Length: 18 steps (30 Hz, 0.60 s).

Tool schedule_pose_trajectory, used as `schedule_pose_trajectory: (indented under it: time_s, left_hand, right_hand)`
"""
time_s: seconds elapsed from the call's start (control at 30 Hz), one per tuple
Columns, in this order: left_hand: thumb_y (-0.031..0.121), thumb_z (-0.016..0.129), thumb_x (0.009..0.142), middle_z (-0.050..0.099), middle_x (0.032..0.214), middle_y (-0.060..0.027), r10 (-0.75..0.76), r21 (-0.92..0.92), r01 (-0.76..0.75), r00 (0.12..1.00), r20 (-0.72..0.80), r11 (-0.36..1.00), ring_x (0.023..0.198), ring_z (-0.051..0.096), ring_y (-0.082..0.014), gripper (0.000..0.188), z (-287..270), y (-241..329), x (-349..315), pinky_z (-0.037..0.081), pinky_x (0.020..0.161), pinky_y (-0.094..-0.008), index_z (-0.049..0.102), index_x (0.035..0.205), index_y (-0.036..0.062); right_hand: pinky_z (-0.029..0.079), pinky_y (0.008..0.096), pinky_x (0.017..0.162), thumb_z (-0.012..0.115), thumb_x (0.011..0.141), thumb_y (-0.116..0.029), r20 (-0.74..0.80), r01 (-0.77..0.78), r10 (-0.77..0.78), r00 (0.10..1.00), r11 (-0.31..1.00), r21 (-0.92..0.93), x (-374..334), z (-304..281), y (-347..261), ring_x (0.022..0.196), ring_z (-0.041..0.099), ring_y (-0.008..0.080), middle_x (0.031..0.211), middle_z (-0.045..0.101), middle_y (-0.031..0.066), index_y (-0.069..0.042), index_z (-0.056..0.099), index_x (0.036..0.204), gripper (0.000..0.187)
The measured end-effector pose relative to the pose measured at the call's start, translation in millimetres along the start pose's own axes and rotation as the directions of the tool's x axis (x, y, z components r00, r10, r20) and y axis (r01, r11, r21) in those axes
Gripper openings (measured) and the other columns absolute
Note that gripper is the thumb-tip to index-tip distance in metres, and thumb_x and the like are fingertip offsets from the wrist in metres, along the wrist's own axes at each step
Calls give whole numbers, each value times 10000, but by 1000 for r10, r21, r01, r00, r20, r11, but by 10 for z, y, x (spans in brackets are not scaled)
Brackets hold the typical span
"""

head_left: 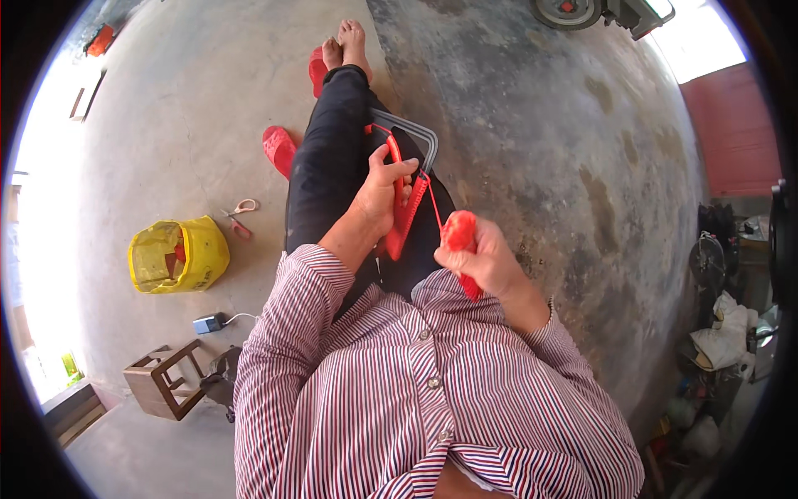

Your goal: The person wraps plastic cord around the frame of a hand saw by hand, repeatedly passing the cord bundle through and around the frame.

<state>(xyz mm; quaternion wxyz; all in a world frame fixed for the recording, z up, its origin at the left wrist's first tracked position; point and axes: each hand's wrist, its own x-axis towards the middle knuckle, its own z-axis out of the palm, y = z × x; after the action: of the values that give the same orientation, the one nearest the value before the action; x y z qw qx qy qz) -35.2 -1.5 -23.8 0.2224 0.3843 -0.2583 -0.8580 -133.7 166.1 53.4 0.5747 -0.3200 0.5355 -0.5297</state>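
My left hand [384,190] is closed around a red strip-like piece [409,214] with a ridged edge, held over my lap. Grey U-shaped bars [420,133], several side by side, reach out from that piece past my thigh. A thin red cord [434,200] runs taut from the bars' corner to my right hand [492,262]. Those fingers are wrapped round a red bundle [460,231], apparently of the same cord; its lower end pokes out beneath the hand. My palms hide part of both red things.
On the floor to the left lie scissors [238,220] beside a yellow bag [204,258] with red pieces inside. A wooden stool [166,382] and a small blue-and-white box [208,323] with a cable sit nearer. Red slippers [280,150] lie by my legs. Clutter [723,333] lines the right side.
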Motion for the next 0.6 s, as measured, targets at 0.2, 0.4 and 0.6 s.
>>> schedule_pose_trajectory:
  time_s: [0.2, 0.4, 0.6]
  left_hand:
    - [-10, 561, 774, 571, 936, -74, -29, 194, 35, 999, -30, 980, 736, 537, -139, 829, 19, 11, -29, 459, 668, -268, 168, 1498, 88]
    - [69, 616, 839, 569, 1002, -93, 168, 324, -145, 985, -45, 935, 906, 550, -199, 714, -4, -96, -178, 462, 850, -334, 257, 1455, 25]
    - [40, 626, 823, 580, 894, -48, 54, 121, -48, 997, -53, 992, 722, 543, -103, 669, 8, -54, -87, 482, 685, -258, 303, 1409, 24]
  right_hand:
    - [361, 220, 545, 659, 821, -3, -130, 32, -15, 991, 992, 126, -91, -5, -55, 593, 443, 24, 698, 482, -67, -82, 525, 786, 159]
    - [368, 228, 511, 641, 821, 15, 18, -1, -6, 1000, 927, 375, -130, -122, -327, 540, 457, 52, 658, 490, -31, -70, 516, 829, 150]
    - [377, 214, 550, 675, 808, 1, 42, -41, 33, 999, 975, 216, -98, 42, -319, 583, 478, 33, 668, 494, -58, -89, 497, 751, 207]
